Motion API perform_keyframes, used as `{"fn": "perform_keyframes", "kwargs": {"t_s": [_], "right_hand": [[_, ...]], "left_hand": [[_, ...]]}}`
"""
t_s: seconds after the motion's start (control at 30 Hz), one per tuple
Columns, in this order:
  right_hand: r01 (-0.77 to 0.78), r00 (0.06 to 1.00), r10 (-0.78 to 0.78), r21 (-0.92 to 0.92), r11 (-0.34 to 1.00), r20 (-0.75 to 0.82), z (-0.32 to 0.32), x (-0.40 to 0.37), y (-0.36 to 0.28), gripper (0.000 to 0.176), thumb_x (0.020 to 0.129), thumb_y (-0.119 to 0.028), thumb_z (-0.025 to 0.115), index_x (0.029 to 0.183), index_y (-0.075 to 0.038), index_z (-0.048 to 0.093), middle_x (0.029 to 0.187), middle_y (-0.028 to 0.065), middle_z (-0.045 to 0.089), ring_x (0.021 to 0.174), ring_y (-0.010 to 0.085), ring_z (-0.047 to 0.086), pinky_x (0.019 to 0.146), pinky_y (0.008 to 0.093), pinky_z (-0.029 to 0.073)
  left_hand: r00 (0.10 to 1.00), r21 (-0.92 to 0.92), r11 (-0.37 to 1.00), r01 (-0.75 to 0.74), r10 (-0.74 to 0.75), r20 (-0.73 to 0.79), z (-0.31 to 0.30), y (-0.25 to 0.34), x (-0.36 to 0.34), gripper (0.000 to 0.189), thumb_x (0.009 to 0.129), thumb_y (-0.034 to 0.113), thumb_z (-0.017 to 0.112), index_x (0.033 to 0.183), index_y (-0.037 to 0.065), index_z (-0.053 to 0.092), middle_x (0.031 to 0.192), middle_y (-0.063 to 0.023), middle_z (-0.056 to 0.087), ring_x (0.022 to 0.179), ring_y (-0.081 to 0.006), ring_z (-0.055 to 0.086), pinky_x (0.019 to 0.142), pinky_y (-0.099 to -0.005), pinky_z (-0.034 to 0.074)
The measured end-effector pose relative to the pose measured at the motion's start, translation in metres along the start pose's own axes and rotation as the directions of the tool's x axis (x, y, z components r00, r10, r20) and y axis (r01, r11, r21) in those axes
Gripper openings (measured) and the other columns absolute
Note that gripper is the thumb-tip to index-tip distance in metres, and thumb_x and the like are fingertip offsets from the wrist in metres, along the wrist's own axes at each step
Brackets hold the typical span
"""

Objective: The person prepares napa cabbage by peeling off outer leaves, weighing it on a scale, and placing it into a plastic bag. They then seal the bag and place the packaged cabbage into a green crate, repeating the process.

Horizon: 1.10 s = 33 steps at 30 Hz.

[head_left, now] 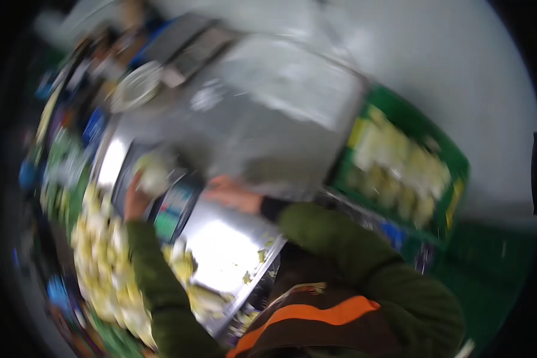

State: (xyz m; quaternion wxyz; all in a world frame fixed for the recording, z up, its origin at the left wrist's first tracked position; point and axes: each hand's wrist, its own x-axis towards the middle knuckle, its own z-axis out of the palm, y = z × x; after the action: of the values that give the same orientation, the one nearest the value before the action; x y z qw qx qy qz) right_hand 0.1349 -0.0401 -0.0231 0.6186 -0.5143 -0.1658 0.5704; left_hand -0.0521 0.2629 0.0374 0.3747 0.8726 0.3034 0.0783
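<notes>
A pale Chinese cabbage sits over the plate of a digital scale, on the left of the steel table. My left hand is closed against its left side, fingers at the leaves. To the right of the scale, my right hand reaches leftward over the table with its fingers stretched out and nothing in them. Motion blur softens both hands and the cabbage. The scale's coloured key panel faces me.
A large heap of Chinese cabbages lies left of my left arm. The green crate at the right holds several rows of them. Leaf scraps lie near the steel table's front edge. A white basin stands at the back left.
</notes>
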Motion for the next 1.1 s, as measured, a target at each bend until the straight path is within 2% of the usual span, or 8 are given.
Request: {"fn": "perform_keyframes", "kwargs": {"t_s": [0.03, 0.3, 0.6, 0.7, 0.83, 0.93, 1.0, 1.1], "right_hand": [[-0.019, 0.999, 0.018, -0.018, 1.0, -0.033, 0.017, 0.018, 0.007, 0.058, 0.073, -0.037, 0.082, 0.113, 0.0, 0.06, 0.087, 0.0072, 0.061, 0.073, 0.0123, 0.058, 0.057, 0.0298, 0.046], [0.107, 0.992, -0.122, 0.378, 0.919, 0.016, 0.002, -0.087, -0.058, 0.11, 0.072, -0.035, 0.087, 0.15, 0.0, 0.018, 0.129, 0.0167, 0.047, 0.116, 0.0222, 0.052, 0.09, 0.0344, 0.051], [0.716, 0.655, -0.167, 0.533, 0.451, -0.737, -0.202, -0.301, -0.015, 0.047, 0.089, -0.018, 0.07, 0.131, -0.008, 0.052, 0.122, 0.0063, 0.062, 0.108, 0.0174, 0.063, 0.088, 0.0359, 0.054], [0.757, 0.113, -0.11, 0.014, 0.654, -0.987, -0.256, -0.409, -0.007, 0.049, 0.084, -0.018, 0.076, 0.125, -0.005, 0.054, 0.111, 0.0063, 0.065, 0.097, 0.0184, 0.064, 0.084, 0.0337, 0.054], [-0.187, -0.573, -0.49, -0.478, 0.858, -0.656, -0.353, -0.488, 0.034, 0.065, 0.073, -0.013, 0.084, 0.124, 0.003, 0.047, 0.119, 0.0122, 0.057, 0.102, 0.0213, 0.059, 0.088, 0.0343, 0.05], [-0.588, -0.484, -0.703, -0.402, 0.702, -0.521, -0.411, -0.504, 0.054, 0.066, 0.072, -0.01, 0.083, 0.124, 0.005, 0.046, 0.125, 0.0158, 0.053, 0.103, 0.0191, 0.057, 0.09, 0.0338, 0.049], [0.341, -0.33, -0.251, -0.363, 0.867, -0.91, -0.452, -0.49, 0.085, 0.062, 0.08, -0.021, 0.08, 0.131, -0.002, 0.048, 0.129, 0.0137, 0.052, 0.114, 0.0247, 0.054, 0.095, 0.0432, 0.048], [0.621, 0.236, 0.083, 0.216, 0.753, -0.968, -0.479, -0.501, 0.12, 0.055, 0.086, -0.031, 0.074, 0.132, -0.012, 0.05, 0.129, 0.0086, 0.054, 0.116, 0.0268, 0.054, 0.096, 0.0499, 0.048]], "left_hand": [[0.995, -0.598, 0.798, 0.074, -0.022, 0.094, 0.006, 0.003, -0.001, 0.068, 0.078, -0.009, 0.063, 0.142, 0.006, 0.043, 0.129, -0.0206, 0.056, 0.118, -0.0301, 0.058, 0.095, -0.0405, 0.054], [0.922, -0.833, 0.48, 0.277, -0.377, 0.09, 0.078, 0.117, -0.004, 0.062, 0.094, 0.041, 0.056, 0.14, 0.003, 0.042, 0.135, -0.0169, 0.052, 0.124, -0.0318, 0.052, 0.103, -0.0481, 0.042], [0.786, -0.797, 0.599, 0.074, 0.457, 0.416, 0.38, 0.413, -0.081, 0.071, 0.087, 0.006, 0.067, 0.147, 0.0, 0.03, 0.139, -0.0173, 0.047, 0.127, -0.0261, 0.048, 0.106, -0.0404, 0.039], [0.765, -0.633, 0.774, 0.018, 0.396, 0.507, 0.444, 0.454, -0.117, 0.079, 0.083, 0.009, 0.076, 0.148, 0.004, 0.03, 0.136, -0.0167, 0.049, 0.124, -0.0275, 0.049, 0.104, -0.0391, 0.041], [0.613, -0.588, 0.761, 0.274, 0.333, 0.717, 0.5, 0.438, -0.151, 0.055, 0.088, 0.008, 0.071, 0.137, -0.002, 0.046, 0.117, -0.0119, 0.061, 0.106, -0.0184, 0.061, 0.093, -0.0301, 0.048], [0.685, -0.583, 0.76, 0.287, 0.263, 0.68, 0.502, 0.437, -0.175, 0.04, 0.091, 0.005, 0.067, 0.127, -0.003, 0.053, 0.109, -0.0082, 0.065, 0.101, -0.0134, 0.062, 0.089, -0.0266, 0.05], [0.697, -0.561, 0.764, 0.318, 0.213, 0.684, 0.499, 0.429, -0.183, 0.037, 0.091, 0.005, 0.067, 0.126, -0.003, 0.054, 0.108, -0.0075, 0.065, 0.101, -0.0132, 0.062, 0.089, -0.0267, 0.05], [0.751, -0.55, 0.77, 0.322, 0.146, 0.644, 0.481, 0.408, -0.191, 0.033, 0.092, 0.005, 0.066, 0.123, -0.002, 0.056, 0.106, -0.0065, 0.066, 0.098, -0.0126, 0.063, 0.087, -0.0258, 0.05]]}}
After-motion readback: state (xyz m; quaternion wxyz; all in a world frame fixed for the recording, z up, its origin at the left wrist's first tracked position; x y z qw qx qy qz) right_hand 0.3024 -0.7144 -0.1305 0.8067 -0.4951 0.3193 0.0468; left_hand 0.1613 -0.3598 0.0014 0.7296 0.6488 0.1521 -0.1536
